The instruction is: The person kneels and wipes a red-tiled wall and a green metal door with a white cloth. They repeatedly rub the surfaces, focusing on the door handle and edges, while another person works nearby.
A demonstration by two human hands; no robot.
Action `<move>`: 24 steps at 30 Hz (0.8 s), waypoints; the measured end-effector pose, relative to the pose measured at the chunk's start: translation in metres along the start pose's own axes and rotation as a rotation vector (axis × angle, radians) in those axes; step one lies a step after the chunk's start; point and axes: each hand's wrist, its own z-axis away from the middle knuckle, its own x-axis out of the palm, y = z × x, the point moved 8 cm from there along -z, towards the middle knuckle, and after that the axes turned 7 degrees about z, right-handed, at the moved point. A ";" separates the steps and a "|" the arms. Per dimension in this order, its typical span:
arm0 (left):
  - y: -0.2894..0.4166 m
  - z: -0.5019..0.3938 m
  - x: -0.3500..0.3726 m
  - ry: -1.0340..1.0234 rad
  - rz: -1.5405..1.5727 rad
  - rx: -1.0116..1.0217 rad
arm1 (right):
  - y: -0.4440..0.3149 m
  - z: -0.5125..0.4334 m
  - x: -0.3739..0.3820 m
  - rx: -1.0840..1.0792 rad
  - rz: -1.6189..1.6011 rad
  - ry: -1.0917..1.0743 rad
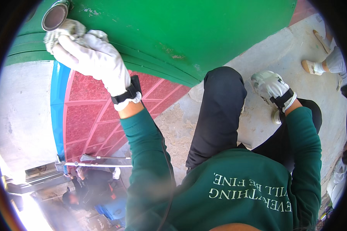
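My left hand (pixel 94 60), in a white glove with a black wrist strap, reaches up to a green painted metal surface (pixel 190 29). Its fingers press a crumpled, patterned grey-white cloth (pixel 73 26) just below a round metal fitting (pixel 55 17) with a dull brown face. Scuffs and chipped paint mark the green surface. Low at the right, my right hand (pixel 270 83), gloved in white with dark smudges, hangs beside my bent knee over the concrete ground. Its fingers point down and are partly hidden, and no held thing shows.
Red tiles (pixel 84 115) with pink joints and a blue border (pixel 57 83) adjoin the green surface. At the lower left, a person (pixel 89 184) is near two long-handled tools (pixel 104 165). Another person's shoe (pixel 310 67) stands at the right. A thin cable runs along my left arm.
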 end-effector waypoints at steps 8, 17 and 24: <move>0.015 0.118 0.016 -0.050 0.581 -0.865 | -0.007 0.007 -0.010 -0.057 0.032 0.129; 0.043 0.204 -0.014 -0.425 0.479 -0.689 | -0.006 0.006 -0.008 -0.044 0.068 0.091; -0.044 0.055 -0.122 0.313 0.441 -0.567 | 0.019 -0.005 0.024 0.179 0.083 -0.244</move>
